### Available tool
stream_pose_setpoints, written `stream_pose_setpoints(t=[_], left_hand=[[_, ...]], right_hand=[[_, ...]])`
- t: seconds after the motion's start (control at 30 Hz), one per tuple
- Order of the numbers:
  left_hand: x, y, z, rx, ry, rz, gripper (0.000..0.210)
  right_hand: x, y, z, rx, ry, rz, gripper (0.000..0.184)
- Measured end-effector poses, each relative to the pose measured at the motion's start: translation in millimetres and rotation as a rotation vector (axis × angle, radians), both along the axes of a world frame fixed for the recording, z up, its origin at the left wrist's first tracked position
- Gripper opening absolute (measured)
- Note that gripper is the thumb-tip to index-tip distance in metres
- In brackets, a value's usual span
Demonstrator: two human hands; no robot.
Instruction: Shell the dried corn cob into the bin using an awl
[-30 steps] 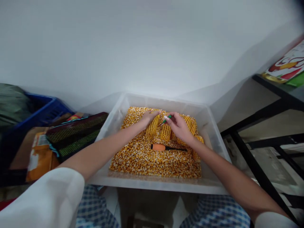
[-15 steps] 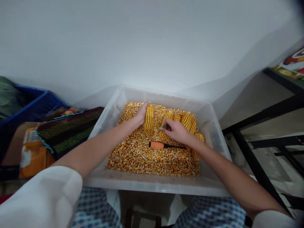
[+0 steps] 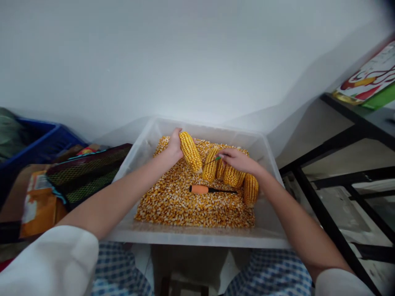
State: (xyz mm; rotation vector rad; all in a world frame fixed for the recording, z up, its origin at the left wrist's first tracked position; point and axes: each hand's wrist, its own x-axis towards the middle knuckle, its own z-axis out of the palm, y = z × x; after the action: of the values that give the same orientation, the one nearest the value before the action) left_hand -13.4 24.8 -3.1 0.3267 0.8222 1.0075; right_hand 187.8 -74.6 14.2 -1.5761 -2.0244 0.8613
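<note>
My left hand (image 3: 175, 144) is closed around an ear of corn (image 3: 190, 151) with full rows of yellow kernels, tilted with its lower end to the right. My right hand (image 3: 236, 159) grips a thin tool with a green handle (image 3: 218, 158); its slim shaft points left toward the held ear's lower end. I cannot tell if the tip touches it. Under and beside the right hand lie several more ears, one of them a corn cob (image 3: 210, 166) between my hands. Below them an orange-handled screwdriver (image 3: 200, 189) rests on loose corn kernels (image 3: 185, 209).
A translucent plastic bin (image 3: 197, 238) holds the kernels, its front edge above my knees. To the left are a mesh bag (image 3: 89, 176), an orange packet (image 3: 43, 205) and a blue crate (image 3: 58, 137). A black metal rack (image 3: 321, 205) stands on the right; a white wall rises behind.
The held ear has gone from upright to tilted, its lower end turned right. My right hand has lifted slightly off the lying ears, and the tool's shaft now shows. The view has shifted slightly.
</note>
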Motion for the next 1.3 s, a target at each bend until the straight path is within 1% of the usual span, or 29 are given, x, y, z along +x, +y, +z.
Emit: stream_pose_setpoints(t=[0.07, 0.13, 0.2, 0.27, 0.33, 0.43, 0.5, 0.57, 0.67, 0.73, 0.8, 0.9, 0.97, 1.03, 1.1, 1.13, 1.2, 1.23, 1.3], left_hand=[[-4, 0, 6.6, -0.003, -0.012, 0.036, 0.037], [-7, -1, 12.4, 0.009, -0.017, 0.049, 0.036], [-6, -5, 16.4, 0.021, -0.033, 0.044, 0.037], [-1, -12, 18.1, 0.029, -0.044, 0.017, 0.039], [6, -22, 18.3, 0.024, -0.040, -0.035, 0.042], [20, -40, 18.6, 0.029, -0.032, -0.148, 0.047], [27, -51, 19.6, 0.065, -0.039, -0.219, 0.051], [32, -58, 20.8, 0.124, -0.035, -0.271, 0.056], [34, -59, 21.5, 0.231, 0.003, -0.346, 0.066], [33, -56, 20.2, 0.318, 0.044, -0.400, 0.071], [30, -54, 16.9, 0.424, 0.118, -0.456, 0.072], [24, -56, 8.8, 0.604, 0.348, -0.567, 0.058], [20, -59, 3.3, 0.709, 0.536, -0.693, 0.048], [18, -62, -0.8, 0.795, 0.679, -0.848, 0.044], [17, -64, -3.0, 0.881, 0.797, -0.954, 0.044], [17, -64, -3.6, 0.925, 0.858, -0.983, 0.047], [16, -64, -4.3, 0.989, 0.971, -0.999, 0.052], [16, -63, -4.6, 1.010, 1.006, -1.003, 0.053], [16, -62, -5.5, 1.042, 1.011, -1.020, 0.055]], right_hand=[[2, 3, -2.1, 0.003, 0.099, -0.168, 0.024], [-1, 4, -5.4, -0.008, 0.258, -0.327, 0.033], [-9, 3, -8.4, -0.076, 0.470, -0.405, 0.042], [-21, 0, -9.4, -0.164, 0.661, -0.402, 0.046], [-34, -6, -7.9, -0.197, 0.758, -0.352, 0.042], [-50, -15, -2.6, -0.126, 0.802, -0.262, 0.033], [-56, -19, 1.0, -0.104, 0.849, -0.192, 0.033], [-57, -21, 3.5, -0.113, 0.889, -0.140, 0.035], [-54, -21, 5.0, -0.081, 0.883, -0.179, 0.039], [-51, -20, 4.7, -0.007, 0.856, -0.246, 0.039], [-47, -19, 4.0, 0.080, 0.819, -0.307, 0.040], [-39, -14, 3.0, 0.211, 0.749, -0.383, 0.043], [-35, -11, 2.3, 0.288, 0.693, -0.426, 0.044], [-30, -9, 1.4, 0.329, 0.650, -0.455, 0.043], [-28, -7, 0.4, 0.332, 0.623, -0.470, 0.043], [-27, -7, 0.0, 0.333, 0.610, -0.477, 0.043], [-26, -7, -0.6, 0.344, 0.578, -0.490, 0.044], [-25, -6, -0.9, 0.350, 0.569, -0.495, 0.044], [-25, -6, -1.8, 0.351, 0.571, -0.509, 0.044]])
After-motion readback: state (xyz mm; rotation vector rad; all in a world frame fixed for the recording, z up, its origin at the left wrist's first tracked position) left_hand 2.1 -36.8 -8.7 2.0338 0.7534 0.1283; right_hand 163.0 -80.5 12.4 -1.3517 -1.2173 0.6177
